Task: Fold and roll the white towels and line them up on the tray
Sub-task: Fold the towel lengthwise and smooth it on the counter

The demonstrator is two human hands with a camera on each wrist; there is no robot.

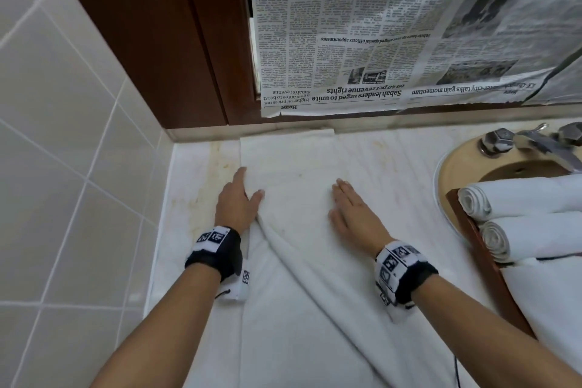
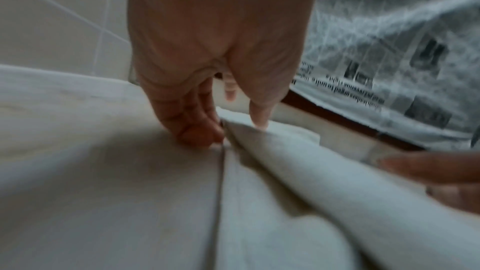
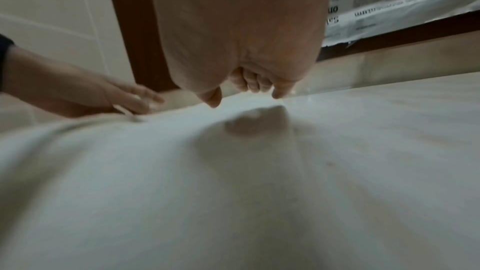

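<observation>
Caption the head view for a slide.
Both hands, left hand and right hand, flatten a white towel beside two rolled towels.

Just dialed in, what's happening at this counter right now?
A person is folding a white towel spread flat on the bathroom counter. The left hand rests at the towel's left edge, thumb on the cloth, and the right hand lies flat on the towel, fingers straight. A loose diagonal fold runs toward the near edge; this towel is not yet rolled. Two rolled towels already lie side by side on the wooden tray beside the sink.
</observation>
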